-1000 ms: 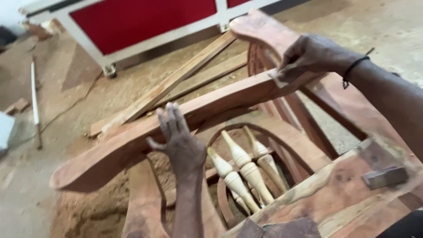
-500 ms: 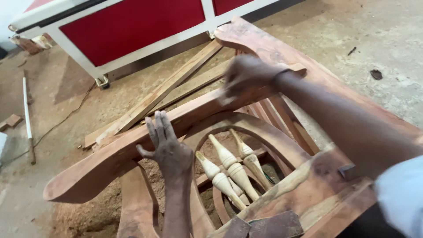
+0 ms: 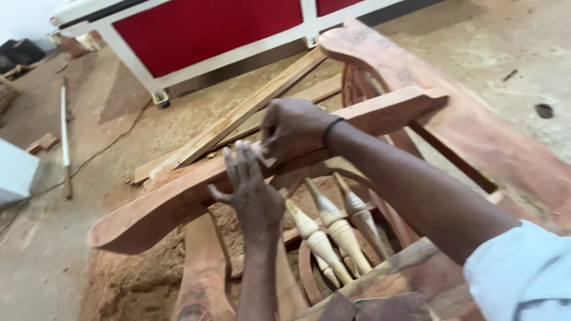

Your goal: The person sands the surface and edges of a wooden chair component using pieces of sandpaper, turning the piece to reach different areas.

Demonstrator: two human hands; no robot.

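right hand (image 3: 294, 128) slid down armrest (image 3: 196, 184); three spindles (image 3: 333, 229).

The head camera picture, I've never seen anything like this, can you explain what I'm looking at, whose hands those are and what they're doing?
The camera sits on a person's head and looks down at their own two bare hands. No machine is involved. The left hand lies flat, fingers spread, on a long curved reddish wooden armrest, part of an unfinished chair frame. The right hand presses down on the same armrest; it may hold a small scrap, perhaps sandpaper, but that is hard to tell. Below lie pale turned spindles and sawdust. Loose planks rest on the concrete floor, beside a red panel in a white frame.
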